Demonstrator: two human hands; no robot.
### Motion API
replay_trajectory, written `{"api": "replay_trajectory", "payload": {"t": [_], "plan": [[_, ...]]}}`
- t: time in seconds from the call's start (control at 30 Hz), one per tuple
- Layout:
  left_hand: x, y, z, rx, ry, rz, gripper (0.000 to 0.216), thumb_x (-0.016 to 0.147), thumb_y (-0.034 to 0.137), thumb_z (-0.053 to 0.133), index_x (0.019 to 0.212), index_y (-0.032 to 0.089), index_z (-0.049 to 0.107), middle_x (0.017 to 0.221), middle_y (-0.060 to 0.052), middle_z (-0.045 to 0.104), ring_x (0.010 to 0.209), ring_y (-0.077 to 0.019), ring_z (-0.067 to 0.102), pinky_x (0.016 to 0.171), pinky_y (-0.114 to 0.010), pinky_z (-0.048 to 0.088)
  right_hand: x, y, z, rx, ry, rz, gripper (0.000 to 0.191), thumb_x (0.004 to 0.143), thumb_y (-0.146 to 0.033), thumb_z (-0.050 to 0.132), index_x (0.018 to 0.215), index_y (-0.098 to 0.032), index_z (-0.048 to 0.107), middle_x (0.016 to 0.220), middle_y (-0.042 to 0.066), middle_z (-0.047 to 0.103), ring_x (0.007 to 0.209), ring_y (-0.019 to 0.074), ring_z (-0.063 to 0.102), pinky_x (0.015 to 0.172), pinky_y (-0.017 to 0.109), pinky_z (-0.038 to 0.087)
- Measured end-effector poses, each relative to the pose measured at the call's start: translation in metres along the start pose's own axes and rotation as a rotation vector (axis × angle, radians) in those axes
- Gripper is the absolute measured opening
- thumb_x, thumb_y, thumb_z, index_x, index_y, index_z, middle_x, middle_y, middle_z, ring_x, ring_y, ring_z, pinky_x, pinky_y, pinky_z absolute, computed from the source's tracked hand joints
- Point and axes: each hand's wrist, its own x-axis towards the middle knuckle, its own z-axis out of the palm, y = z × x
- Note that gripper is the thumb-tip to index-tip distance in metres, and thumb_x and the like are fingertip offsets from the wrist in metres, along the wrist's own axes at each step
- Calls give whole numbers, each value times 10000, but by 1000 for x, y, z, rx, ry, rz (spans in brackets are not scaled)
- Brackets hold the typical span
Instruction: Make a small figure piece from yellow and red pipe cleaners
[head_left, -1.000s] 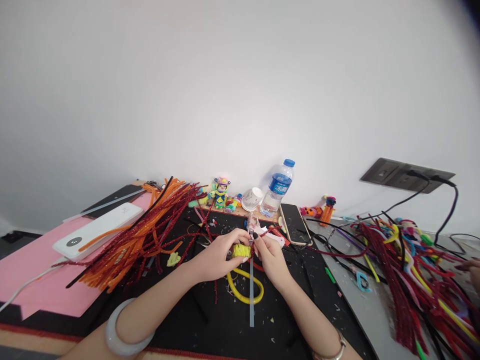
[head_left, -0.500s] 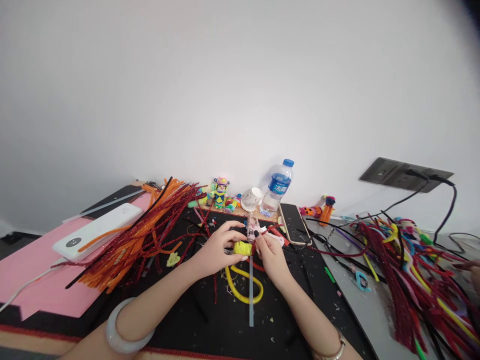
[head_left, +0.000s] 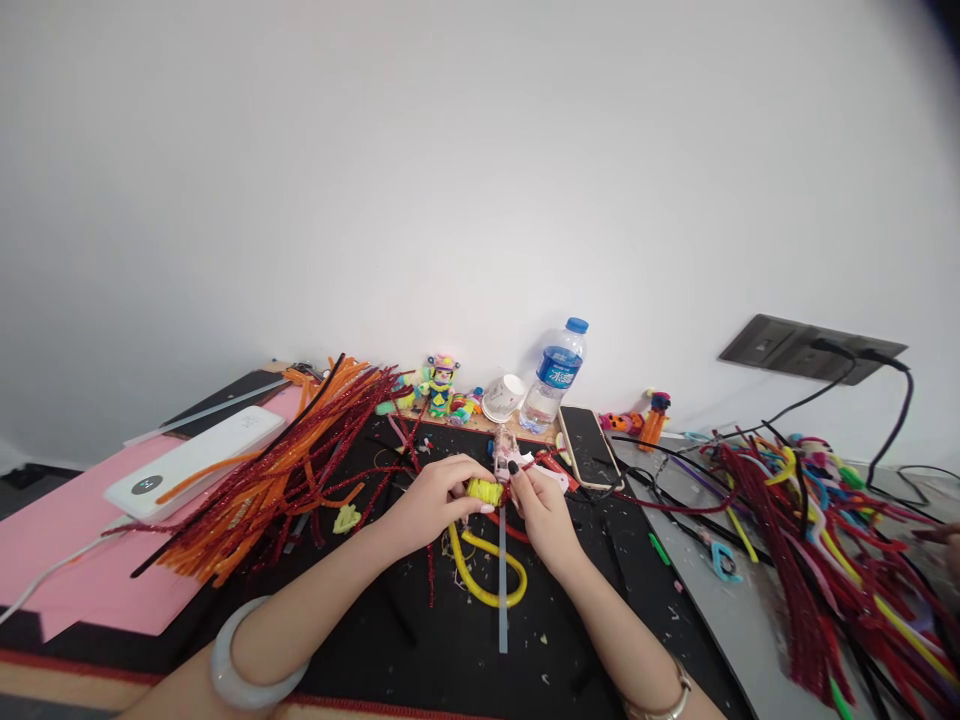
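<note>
My left hand (head_left: 442,503) curls its fingers around a coiled yellow pipe cleaner piece (head_left: 484,491). Closed in a pinch, my right hand (head_left: 541,508) grips a dark red pipe cleaner (head_left: 506,493) against the coil's right end; most of the red piece is hidden by the fingers. Just beyond both hands lies a pale pink glue gun (head_left: 505,453). Its long translucent glue stick (head_left: 503,590) points toward me, crossing a loose yellow pipe cleaner loop (head_left: 465,575) on the black mat (head_left: 337,640).
Orange and red pipe cleaners (head_left: 255,490) lie left beside a white power bank (head_left: 199,460). A water bottle (head_left: 553,380), paper cup (head_left: 502,398), phone (head_left: 589,450) and small figure (head_left: 439,385) line the back. Mixed pipe cleaners (head_left: 817,560) heap at right, near another person's hand (head_left: 949,540).
My left fingers have come down and closed more tightly over the yellow coil, which has shifted and turned slightly. My right hand stays almost where it was.
</note>
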Motion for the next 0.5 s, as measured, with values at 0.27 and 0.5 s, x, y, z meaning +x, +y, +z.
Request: {"api": "replay_trajectory", "payload": {"t": [0.27,0.5], "plan": [[-1,-7,4,-276,-4,-191,215,721,236,603,916,174,539,585,34,601,569,-140,624,629,-273,495,-1,-1,1,-31,-17,0,432,875,-466,358,531,-206,330,479,-49,326,466,102,286,461,240,245],[-1,-7,4,-257,-27,-152,318,670,220,649,961,163,534,742,-2,604,675,-132,606,637,-245,472,0,2,0,-71,-37,1,420,865,-445,371,527,-204,312,491,-50,308,477,101,269,467,243,223]]}}
